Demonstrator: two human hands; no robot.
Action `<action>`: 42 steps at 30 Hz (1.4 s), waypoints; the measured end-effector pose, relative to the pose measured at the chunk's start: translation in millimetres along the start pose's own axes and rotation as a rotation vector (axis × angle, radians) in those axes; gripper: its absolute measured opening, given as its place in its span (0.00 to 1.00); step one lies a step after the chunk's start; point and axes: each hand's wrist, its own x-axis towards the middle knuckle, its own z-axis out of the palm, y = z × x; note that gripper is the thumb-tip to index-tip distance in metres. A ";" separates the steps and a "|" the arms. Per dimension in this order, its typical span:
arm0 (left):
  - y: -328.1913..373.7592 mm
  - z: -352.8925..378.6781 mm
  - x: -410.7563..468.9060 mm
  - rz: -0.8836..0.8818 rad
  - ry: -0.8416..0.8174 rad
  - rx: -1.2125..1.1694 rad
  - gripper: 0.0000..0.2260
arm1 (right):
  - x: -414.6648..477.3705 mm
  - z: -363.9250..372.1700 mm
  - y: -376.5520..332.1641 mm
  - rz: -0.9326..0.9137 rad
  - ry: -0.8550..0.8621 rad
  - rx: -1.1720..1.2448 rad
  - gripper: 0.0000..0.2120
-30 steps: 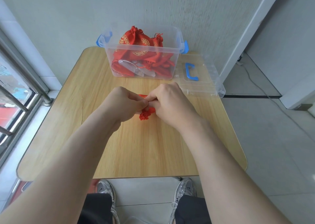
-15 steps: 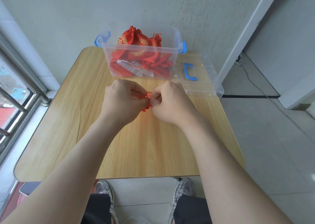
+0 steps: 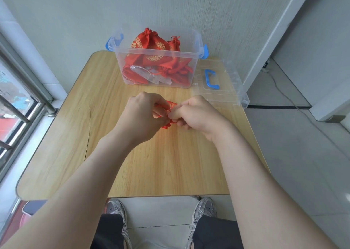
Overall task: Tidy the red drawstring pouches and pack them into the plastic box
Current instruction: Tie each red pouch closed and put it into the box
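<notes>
We are holding the pouch (image 3: 171, 105) above the desk (image 3: 170, 163), fingers of left hand (image 3: 144, 114) and right hand (image 3: 198, 116) clamped on it, more red showing between them than before

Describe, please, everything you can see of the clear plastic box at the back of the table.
The plastic box is clear, rectangular and open, with a blue latch at each end. It stands upright at the far edge of the wooden table, near the wall, holding red pouches with gold patterns. Its lid lies beside it on the right.
</notes>
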 end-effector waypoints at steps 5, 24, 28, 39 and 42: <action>0.1 -2.6 -0.5 -0.029 0.004 -0.033 0.12 | 2.3 -2.7 0.5 0.097 -0.097 0.079 0.05; 0.3 -6.5 1.2 -0.032 0.080 -0.145 0.07 | 10.9 -3.0 0.7 0.274 -0.102 0.573 0.03; -1.3 -5.8 1.7 -0.003 0.141 -0.075 0.02 | 9.8 -0.3 0.3 0.264 -0.073 0.521 0.03; 10.2 -4.1 2.9 -0.167 0.032 -0.045 0.18 | 2.8 3.2 -5.2 0.119 -0.013 0.385 0.03; 7.0 -6.1 3.2 -0.229 0.029 -0.062 0.20 | 4.1 4.4 -4.9 0.119 0.021 0.363 0.03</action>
